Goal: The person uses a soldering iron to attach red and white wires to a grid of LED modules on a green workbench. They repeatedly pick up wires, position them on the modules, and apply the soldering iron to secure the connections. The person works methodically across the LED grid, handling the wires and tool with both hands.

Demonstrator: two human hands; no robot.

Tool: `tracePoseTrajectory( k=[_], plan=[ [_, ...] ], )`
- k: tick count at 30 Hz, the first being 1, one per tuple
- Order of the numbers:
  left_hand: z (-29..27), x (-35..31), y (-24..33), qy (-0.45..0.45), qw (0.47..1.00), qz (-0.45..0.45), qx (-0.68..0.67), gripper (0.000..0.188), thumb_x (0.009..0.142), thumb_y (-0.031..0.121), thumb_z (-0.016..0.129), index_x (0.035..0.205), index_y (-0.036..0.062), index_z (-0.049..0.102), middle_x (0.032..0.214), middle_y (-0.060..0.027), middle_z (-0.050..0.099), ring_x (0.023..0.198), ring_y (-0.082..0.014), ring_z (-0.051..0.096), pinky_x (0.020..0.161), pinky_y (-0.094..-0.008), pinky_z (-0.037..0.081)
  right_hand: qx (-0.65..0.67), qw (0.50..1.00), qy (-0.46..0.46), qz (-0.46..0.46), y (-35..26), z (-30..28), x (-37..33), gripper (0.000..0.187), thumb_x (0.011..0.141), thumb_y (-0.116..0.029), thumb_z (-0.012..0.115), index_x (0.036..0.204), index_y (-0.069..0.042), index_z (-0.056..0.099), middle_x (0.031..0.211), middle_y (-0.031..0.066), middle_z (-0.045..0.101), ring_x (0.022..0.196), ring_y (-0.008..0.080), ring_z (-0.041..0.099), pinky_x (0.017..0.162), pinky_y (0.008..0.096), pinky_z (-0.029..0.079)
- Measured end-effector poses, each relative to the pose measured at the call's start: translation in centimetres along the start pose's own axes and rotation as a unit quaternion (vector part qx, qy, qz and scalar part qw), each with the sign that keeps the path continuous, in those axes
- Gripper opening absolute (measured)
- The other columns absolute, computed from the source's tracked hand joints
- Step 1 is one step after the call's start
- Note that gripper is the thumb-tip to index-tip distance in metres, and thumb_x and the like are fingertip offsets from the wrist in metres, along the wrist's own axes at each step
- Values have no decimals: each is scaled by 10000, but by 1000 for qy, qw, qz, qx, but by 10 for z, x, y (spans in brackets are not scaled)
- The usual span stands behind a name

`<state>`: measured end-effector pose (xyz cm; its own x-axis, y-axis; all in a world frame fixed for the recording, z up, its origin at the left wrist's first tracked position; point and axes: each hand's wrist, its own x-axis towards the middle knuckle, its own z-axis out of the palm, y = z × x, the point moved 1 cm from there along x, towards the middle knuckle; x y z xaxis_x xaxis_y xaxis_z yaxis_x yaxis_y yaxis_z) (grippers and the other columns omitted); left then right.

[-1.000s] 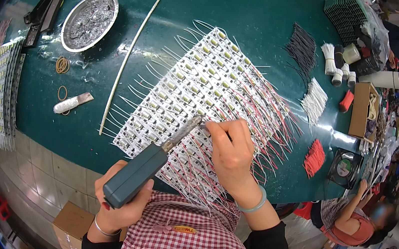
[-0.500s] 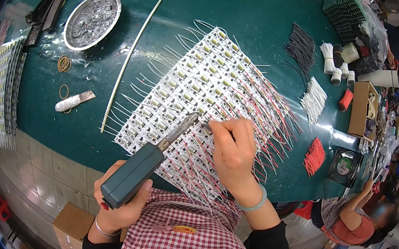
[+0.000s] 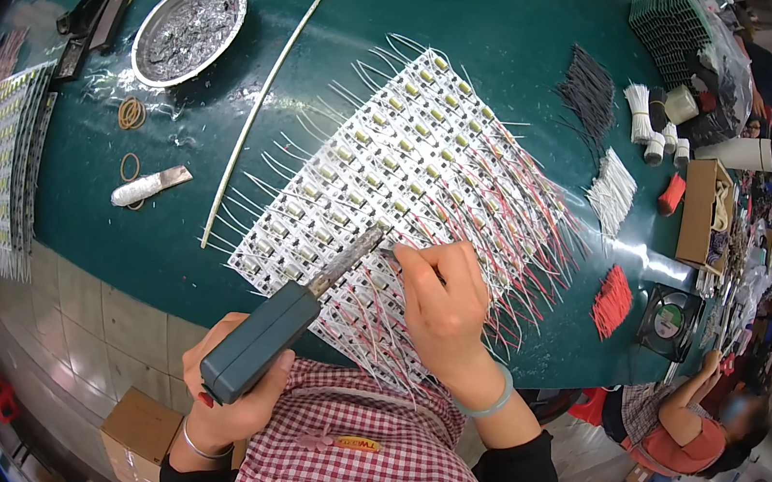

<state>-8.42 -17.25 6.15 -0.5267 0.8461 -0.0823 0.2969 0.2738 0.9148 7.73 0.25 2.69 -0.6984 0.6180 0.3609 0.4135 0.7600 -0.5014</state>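
My left hand (image 3: pixel 236 382) is wrapped round the dark green handle of a soldering iron (image 3: pixel 261 337). Its long, grey-crusted metal tip reaches up onto a white sheet of LED circuit boards (image 3: pixel 358 155). Close beside that tip, my right hand (image 3: pixel 447 298) is closed in a pinch over the sheet, the fingertips on something small and dark that I cannot make out. Thin white wires stick out along the sheet's left edge. Red and white wires (image 3: pixel 533 231) lie across its right and lower parts, some of them hidden under my right hand.
Left of the sheet are a long pale rod (image 3: pixel 261 117), a metal bowl of grey scraps (image 3: pixel 189 32), rubber bands (image 3: pixel 132 114) and stacked boards (image 3: pixel 6 162). Black (image 3: pixel 586 92), white (image 3: pixel 613 193) and red wire bundles (image 3: pixel 612 303) lie right. A person (image 3: pixel 692 433) is at the far right.
The iron's tip and my right hand have shifted slightly down the sheet, staying close together. The sheet and table items appear a little higher or to the right in the view.
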Motion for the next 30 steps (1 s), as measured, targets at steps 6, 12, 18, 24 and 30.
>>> tracePoseTrajectory(
  k=[6, 12, 18, 24, 30],
  plan=[
    [1, 1, 1, 0, 1000, 19, 24, 204, 734, -40, 747, 918, -60, 661, 889, -144, 673, 717, -207, 660, 633, -285, 517, -8, 1000, -4, 8, -1, 1, -1, 288, 723, 55, 634, 1008, 15, 660, 831, 87, 533, 738, 247, 532, 616, 347, 452],
    [6, 3, 2, 14, 1000, 19, -6, 153, 737, -40, 750, 864, -36, 665, 841, -118, 654, 694, -189, 643, 625, -277, 504, -16, 1000, -3, 8, -1, 3, -2, 284, 730, 50, 634, 1010, 14, 661, 831, 85, 528, 740, 246, 530, 614, 345, 452],
    [4, 5, 6, -1, 999, 25, 37, 145, 734, -35, 753, 851, -32, 668, 814, -109, 639, 670, -186, 627, 603, -278, 493, -24, 1000, 0, 4, -1, 3, -2, 284, 730, 47, 634, 1011, 12, 662, 834, 81, 528, 749, 244, 531, 603, 341, 450],
    [0, -5, -4, 10, 1000, -3, 14, 184, 734, -23, 754, 903, -44, 685, 838, -131, 648, 666, -197, 626, 592, -285, 493, -27, 1000, 1, 5, -1, 3, -2, 282, 717, 49, 634, 995, 10, 659, 827, 79, 521, 749, 243, 530, 599, 342, 450],
    [-2, -6, -1, 10, 1000, -2, 26, 222, 733, -24, 755, 942, -54, 685, 876, -147, 666, 693, -207, 649, 606, -290, 511, -27, 1000, 7, 5, -2, 5, -2, 276, 711, 54, 634, 983, 7, 658, 819, 78, 519, 743, 243, 531, 597, 345, 451]
  ],
)
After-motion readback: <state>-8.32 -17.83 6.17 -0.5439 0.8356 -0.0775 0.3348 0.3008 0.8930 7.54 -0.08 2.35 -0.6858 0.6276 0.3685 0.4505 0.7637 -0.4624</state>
